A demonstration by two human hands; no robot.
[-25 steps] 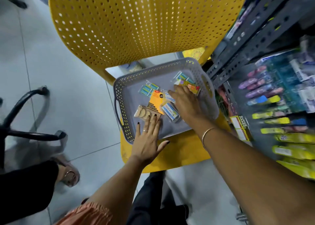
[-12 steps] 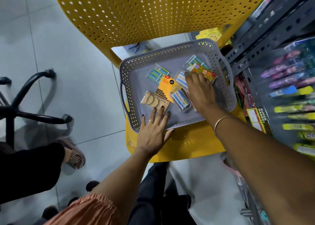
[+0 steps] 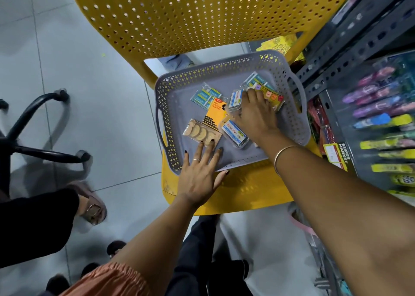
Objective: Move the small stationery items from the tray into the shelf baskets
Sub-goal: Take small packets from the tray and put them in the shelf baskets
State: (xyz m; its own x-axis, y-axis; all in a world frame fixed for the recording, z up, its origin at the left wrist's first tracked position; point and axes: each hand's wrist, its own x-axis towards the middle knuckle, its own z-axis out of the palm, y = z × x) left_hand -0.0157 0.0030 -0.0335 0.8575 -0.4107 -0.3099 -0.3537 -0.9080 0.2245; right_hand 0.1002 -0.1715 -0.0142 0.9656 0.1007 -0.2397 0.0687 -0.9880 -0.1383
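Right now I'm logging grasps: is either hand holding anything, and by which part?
Neither clearly holds anything. The left hand lies flat on the tray rim; the right hand rests fingers-down over small packets, with no grip visible.

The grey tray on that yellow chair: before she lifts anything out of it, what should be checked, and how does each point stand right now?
1. Grey tray resting on the yellow chair: ok.
2. Left hand steadying the tray's near edge: ok, fingers flat on it.
3. Right hand on an item: ok, it covers packets near the multicoloured packet.
4. Firm grip on one packet: cannot tell, fingers hide it.
5. Other items clear of the lift: not ok, the blue-label box sits against the wrist.
6. Shelf basket ready: cannot tell, none visible.
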